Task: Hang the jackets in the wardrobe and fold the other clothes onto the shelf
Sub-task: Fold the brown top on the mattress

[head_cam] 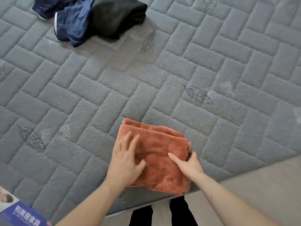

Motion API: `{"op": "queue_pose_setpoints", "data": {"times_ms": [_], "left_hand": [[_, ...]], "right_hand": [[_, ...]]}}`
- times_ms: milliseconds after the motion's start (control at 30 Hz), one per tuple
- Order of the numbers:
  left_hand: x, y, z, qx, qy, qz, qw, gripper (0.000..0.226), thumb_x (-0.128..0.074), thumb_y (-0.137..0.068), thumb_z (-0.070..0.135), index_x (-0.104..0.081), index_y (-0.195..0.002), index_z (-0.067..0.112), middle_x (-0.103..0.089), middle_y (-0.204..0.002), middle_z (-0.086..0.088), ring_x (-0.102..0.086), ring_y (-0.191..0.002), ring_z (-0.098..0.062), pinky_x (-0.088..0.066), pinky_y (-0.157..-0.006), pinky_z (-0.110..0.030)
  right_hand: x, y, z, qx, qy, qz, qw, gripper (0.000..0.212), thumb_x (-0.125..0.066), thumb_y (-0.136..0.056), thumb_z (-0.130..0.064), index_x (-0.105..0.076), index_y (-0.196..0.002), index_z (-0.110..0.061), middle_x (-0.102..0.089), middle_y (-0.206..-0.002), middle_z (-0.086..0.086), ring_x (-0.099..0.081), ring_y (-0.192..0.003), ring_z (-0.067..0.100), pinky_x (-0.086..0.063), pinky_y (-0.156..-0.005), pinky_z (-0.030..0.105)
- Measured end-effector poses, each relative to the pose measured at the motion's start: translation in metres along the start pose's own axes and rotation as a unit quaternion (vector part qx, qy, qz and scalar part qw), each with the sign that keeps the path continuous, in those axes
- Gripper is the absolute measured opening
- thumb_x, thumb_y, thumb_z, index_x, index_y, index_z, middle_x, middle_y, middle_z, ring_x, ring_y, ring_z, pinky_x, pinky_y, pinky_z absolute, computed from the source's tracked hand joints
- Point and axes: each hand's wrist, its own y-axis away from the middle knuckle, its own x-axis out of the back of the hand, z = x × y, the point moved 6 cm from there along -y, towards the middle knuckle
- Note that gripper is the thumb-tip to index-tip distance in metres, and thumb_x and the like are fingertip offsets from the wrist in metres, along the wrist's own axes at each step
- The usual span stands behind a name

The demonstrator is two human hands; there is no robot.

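Both our hands are on the folded rust cloth (161,160), which lies at the near edge of the mattress (146,82). Our left hand (125,159) rests flat on its left side with fingers (132,141) spread and straight. Our right hand (189,165) holds the right edge, thumb on top, the other fingers tucked under the fold. Far off at the top left a navy jacket (73,22) and a black garment (117,15) lie heaped, touching. A blue booklet (24,214) sits at the lower left corner.
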Motion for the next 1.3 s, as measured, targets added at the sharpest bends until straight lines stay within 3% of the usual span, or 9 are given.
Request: {"op": "queue_pose_setpoints", "data": {"times_ms": [200,367,467,667,734,901,1068,1201,1301], "left_hand": [[-0.047,0.02,0.025,-0.057,-0.08,-0.166,0.981,0.085,-0.041,-0.082,0.056,-0.007,-0.16,0.051,0.01,-0.171,0.014,0.018,-0.157,-0.026,0.012,-0.122,-0.064],[-0.038,0.023,0.031,-0.081,-0.084,-0.102,0.988,0.074,-0.059,-0.076,0.039,-0.044,-0.148,0.043,-0.043,-0.147,0.006,-0.043,-0.135,-0.027,-0.034,-0.114,-0.048],[-0.038,0.023,0.026,-0.053,-0.025,-0.134,0.989,0.071,-0.056,-0.077,0.035,-0.044,-0.146,0.045,-0.044,-0.134,0.016,-0.045,-0.117,-0.018,-0.042,-0.096,-0.034],[-0.039,0.017,0.015,0.037,0.149,-0.208,0.966,0.055,-0.058,-0.089,0.038,-0.052,-0.142,0.051,-0.049,-0.138,0.016,-0.047,-0.121,-0.016,-0.041,-0.107,-0.035],[-0.034,0.016,0.009,0.099,0.281,-0.246,0.922,0.039,-0.061,-0.096,0.035,-0.064,-0.132,0.048,-0.057,-0.136,0.013,-0.057,-0.122,-0.014,-0.047,-0.104,-0.037],[-0.012,0.023,-0.01,0.315,0.611,-0.289,0.666,0.038,-0.048,-0.1,0.034,-0.081,-0.11,0.018,-0.076,-0.117,-0.014,-0.074,-0.108,-0.024,-0.062,-0.085,-0.033],[0.011,0.012,-0.037,0.272,0.7,-0.127,0.648,0.05,-0.074,-0.088,0.043,-0.068,-0.134,0.023,-0.07,-0.131,-0.01,-0.071,-0.116,-0.019,-0.058,-0.092,-0.032],[0.016,0.029,-0.095,0.355,0.621,-0.032,0.698,0.024,-0.063,-0.101,0.029,-0.078,-0.104,0.011,-0.077,-0.108,-0.018,-0.075,-0.089,-0.022,-0.059,-0.071,-0.031],[0.017,0.046,-0.118,0.388,0.649,-0.056,0.652,0.039,-0.051,-0.104,0.037,-0.084,-0.095,0.019,-0.08,-0.103,-0.005,-0.076,-0.086,-0.013,-0.057,-0.065,-0.023]], "right_hand": [[-0.001,-0.001,-0.007,-0.002,-0.049,-0.025,0.998,0.11,-0.09,-0.044,-0.074,-0.051,-0.134,-0.025,-0.067,-0.122,-0.008,-0.066,-0.115,0.018,-0.051,-0.106,0.038],[-0.003,0.013,-0.016,0.058,-0.06,-0.03,0.996,0.094,-0.09,-0.048,-0.066,-0.054,-0.128,-0.034,-0.07,-0.119,-0.014,-0.067,-0.111,0.01,-0.052,-0.105,0.037],[-0.003,0.027,-0.018,0.086,-0.038,-0.045,0.995,0.086,-0.086,-0.052,-0.066,-0.051,-0.126,-0.04,-0.068,-0.123,-0.014,-0.065,-0.114,0.008,-0.05,-0.104,0.034],[-0.008,0.058,-0.055,0.181,0.07,-0.011,0.981,0.075,-0.076,-0.06,-0.075,-0.048,-0.125,-0.049,-0.067,-0.111,-0.023,-0.064,-0.105,0.0,-0.052,-0.091,0.031],[-0.02,0.063,-0.071,0.187,0.02,-0.04,0.981,0.07,-0.08,-0.067,-0.068,-0.05,-0.126,-0.045,-0.067,-0.116,-0.021,-0.064,-0.109,-0.002,-0.052,-0.095,0.029],[-0.06,0.075,-0.111,0.184,-0.032,-0.076,0.98,0.047,-0.077,-0.08,-0.062,-0.053,-0.116,-0.043,-0.068,-0.11,-0.023,-0.063,-0.098,-0.012,-0.045,-0.078,0.013],[-0.106,0.101,-0.135,0.19,-0.016,-0.126,0.974,0.053,-0.068,-0.071,-0.054,-0.059,-0.123,-0.05,-0.076,-0.103,-0.015,-0.071,-0.1,0.005,-0.053,-0.098,0.036],[-0.143,0.126,-0.137,0.207,0.001,-0.202,0.957,0.059,-0.065,-0.066,-0.045,-0.059,-0.124,-0.051,-0.075,-0.111,-0.023,-0.07,-0.104,-0.002,-0.047,-0.096,0.02],[-0.177,0.134,-0.129,0.221,0.039,-0.235,0.946,0.067,-0.063,-0.083,-0.035,-0.047,-0.149,-0.04,-0.055,-0.144,-0.023,-0.049,-0.132,-0.007,-0.032,-0.11,0.013]]}}
